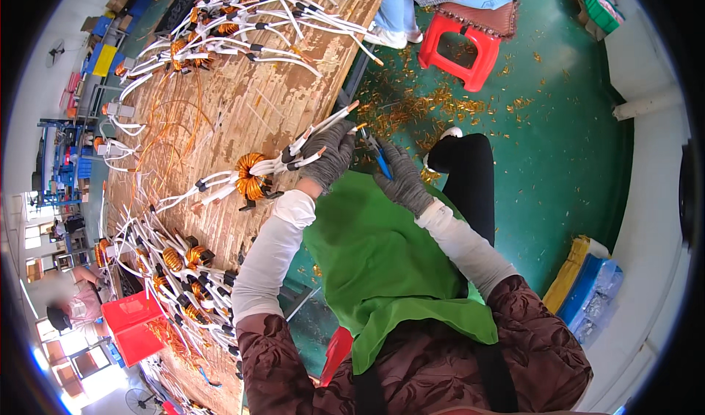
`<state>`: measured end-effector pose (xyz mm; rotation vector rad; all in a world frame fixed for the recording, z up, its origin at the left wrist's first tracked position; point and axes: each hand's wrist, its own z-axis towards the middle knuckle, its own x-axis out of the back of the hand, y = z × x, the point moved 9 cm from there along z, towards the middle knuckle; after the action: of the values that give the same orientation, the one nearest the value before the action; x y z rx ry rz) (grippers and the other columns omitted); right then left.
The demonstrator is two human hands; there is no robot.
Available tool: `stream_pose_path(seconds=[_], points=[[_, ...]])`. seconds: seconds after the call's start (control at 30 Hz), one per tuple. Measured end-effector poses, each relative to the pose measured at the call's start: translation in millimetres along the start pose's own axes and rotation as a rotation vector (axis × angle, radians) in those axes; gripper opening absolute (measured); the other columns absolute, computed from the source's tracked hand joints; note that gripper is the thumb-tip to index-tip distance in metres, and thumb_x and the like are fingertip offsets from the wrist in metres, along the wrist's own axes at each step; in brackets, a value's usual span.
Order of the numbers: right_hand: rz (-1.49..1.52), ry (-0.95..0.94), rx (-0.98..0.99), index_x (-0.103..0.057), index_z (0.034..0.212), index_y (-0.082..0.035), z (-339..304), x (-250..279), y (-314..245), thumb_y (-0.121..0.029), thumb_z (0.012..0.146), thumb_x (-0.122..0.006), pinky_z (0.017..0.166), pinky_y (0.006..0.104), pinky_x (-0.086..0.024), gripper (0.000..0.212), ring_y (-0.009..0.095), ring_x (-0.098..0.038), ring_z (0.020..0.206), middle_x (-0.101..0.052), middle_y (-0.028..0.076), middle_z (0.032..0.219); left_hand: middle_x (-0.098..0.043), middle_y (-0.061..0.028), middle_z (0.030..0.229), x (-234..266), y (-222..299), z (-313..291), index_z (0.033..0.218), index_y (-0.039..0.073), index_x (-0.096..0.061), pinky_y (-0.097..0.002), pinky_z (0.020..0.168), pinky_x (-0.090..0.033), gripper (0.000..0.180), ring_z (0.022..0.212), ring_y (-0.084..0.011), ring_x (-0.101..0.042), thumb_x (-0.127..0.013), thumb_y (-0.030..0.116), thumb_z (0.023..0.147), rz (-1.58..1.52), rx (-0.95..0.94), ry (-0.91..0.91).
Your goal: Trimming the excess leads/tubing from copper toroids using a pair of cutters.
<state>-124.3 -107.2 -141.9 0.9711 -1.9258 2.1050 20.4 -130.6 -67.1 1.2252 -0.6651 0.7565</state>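
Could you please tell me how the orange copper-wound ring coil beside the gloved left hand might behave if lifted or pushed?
The orange copper-wound ring coil is probably heavy for its size, given its dense windings. Its white-sleeved leads look springy rather than floppy, as they stick out in gentle curves. Leads splaying from opposite sides should discourage rolling.

We could pass over the wooden table [294, 85] between the upper coil heap [228, 28] and the lower coil heap [171, 259], but the orange coil [247, 185] by the left hand [330, 158] stands there. Beyond the right hand [404, 180], the black trouser leg [472, 184] blocks us before the green floor [558, 158].
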Motion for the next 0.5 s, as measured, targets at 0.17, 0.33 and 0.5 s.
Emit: stream_pose_path(seconds=[0.17,0.33,0.5], points=[[0.020,-0.026,0.042,-0.036,0.130,-0.008,7.3,-8.1,5.4,-0.021,0.066,-0.064,0.090,0.0470,-0.039,0.071,0.043,-0.046,0.105,-0.046,0.026,0.116,-0.064,-0.0157,0.086,-0.3,-4.7,3.3,0.092,0.009,-0.064,-0.0416,0.074,-0.047,0.017,0.081,-0.0351,-0.060,-0.055,0.020,0.083,-0.094,0.079,-0.060],[0.016,-0.002,0.097,-0.038,0.129,-0.007,13.5,-4.4,-4.7,-0.020,0.066,-0.064,0.088,0.0457,-0.041,0.069,0.041,-0.047,0.103,-0.047,0.025,0.114,-0.064,-0.0176,0.084,-3.1,-2.5,1.7,0.097,0.000,-0.062,-0.0353,0.071,-0.048,0.021,0.076,-0.0284,-0.062,-0.054,0.016,0.085,-0.088,0.058,-0.085],[-0.039,-0.014,0.027,-0.043,0.126,-0.007,18.7,12.0,-21.9,-0.017,0.067,-0.063,0.084,0.0426,-0.043,0.063,0.038,-0.050,0.099,-0.050,0.021,0.106,-0.063,-0.0189,0.084,0.6,0.9,-0.9,0.096,-0.002,-0.062,-0.0354,0.070,-0.047,0.022,0.076,-0.0297,-0.062,-0.055,0.015,0.085,-0.027,0.041,-0.030]])
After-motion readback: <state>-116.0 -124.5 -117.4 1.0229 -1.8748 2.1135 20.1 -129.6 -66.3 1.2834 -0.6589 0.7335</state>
